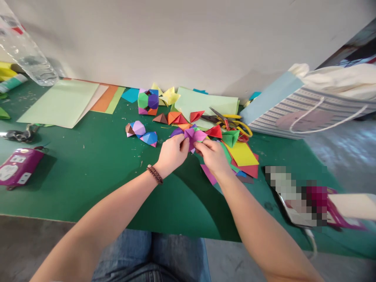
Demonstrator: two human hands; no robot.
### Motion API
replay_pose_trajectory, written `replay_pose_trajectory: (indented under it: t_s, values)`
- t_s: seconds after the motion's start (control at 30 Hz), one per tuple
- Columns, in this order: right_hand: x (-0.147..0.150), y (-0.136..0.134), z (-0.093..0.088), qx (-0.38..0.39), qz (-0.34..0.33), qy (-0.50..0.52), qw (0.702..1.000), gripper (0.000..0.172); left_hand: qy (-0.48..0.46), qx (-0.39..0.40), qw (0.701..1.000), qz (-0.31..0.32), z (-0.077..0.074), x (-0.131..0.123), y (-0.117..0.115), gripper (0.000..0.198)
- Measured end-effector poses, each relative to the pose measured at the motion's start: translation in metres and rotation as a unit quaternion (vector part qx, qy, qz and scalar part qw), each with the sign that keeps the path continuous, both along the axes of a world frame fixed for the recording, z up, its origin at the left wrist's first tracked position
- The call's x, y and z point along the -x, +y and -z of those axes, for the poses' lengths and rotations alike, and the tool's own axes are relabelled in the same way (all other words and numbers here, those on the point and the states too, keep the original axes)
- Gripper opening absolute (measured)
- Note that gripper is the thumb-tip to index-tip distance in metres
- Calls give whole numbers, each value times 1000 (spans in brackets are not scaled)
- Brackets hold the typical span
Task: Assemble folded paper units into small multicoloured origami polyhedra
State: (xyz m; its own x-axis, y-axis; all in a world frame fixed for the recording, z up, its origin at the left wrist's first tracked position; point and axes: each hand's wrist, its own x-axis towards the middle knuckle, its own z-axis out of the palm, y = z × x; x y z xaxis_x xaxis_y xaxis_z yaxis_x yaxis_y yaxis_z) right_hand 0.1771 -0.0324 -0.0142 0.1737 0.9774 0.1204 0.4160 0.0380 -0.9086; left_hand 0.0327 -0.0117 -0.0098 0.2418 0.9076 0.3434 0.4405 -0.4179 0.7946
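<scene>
Head view, looking down over both forearms: the left hand (172,154), with a brown beaded bracelet (155,174) on its wrist, and the right hand (212,156) meet near the middle of the green table (88,192). Between them is a purple-and-pink origami piece (192,138), partly hidden by the hands. The fingers (184,144) of both hands are curled closed, pinching it from either side, and neither hand has hold of anything else.

Just beyond the piece lie folded paper pyramids (173,117) in red and orange. To the right are yellow-handled scissors (241,127), beside a pale green paper sheet (205,102), with a yellow paper sheet (238,153) nearer the right hand. Left of the hands sits a lilac-and-blue origami cluster (141,133), with a multicoloured modular origami ball (148,101) near the far edge. A purple pouch (20,166) lies at the left edge, a plastic bottle (26,51) stands at the far left corner, and a striped paper gift bag (282,111) rests at the far right corner. A pixelated object (296,196) near the right edge is too blurred to identify.
</scene>
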Motion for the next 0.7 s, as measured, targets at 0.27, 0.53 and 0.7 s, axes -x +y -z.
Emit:
replay_pose_trajectory:
  t_s: [0.27,0.53,0.7]
  values:
    - [-1,-2,-4,51,-29,-10,998,36,-1,-14,1000,-1,0,4,6,32]
    - [-5,3,-12,56,-19,170,984,53,21,-16,1000,-9,6,9,14,28]
    - [-6,4,-11,58,-19,210,976,44,19,-13,999,29,6,9,13,29]
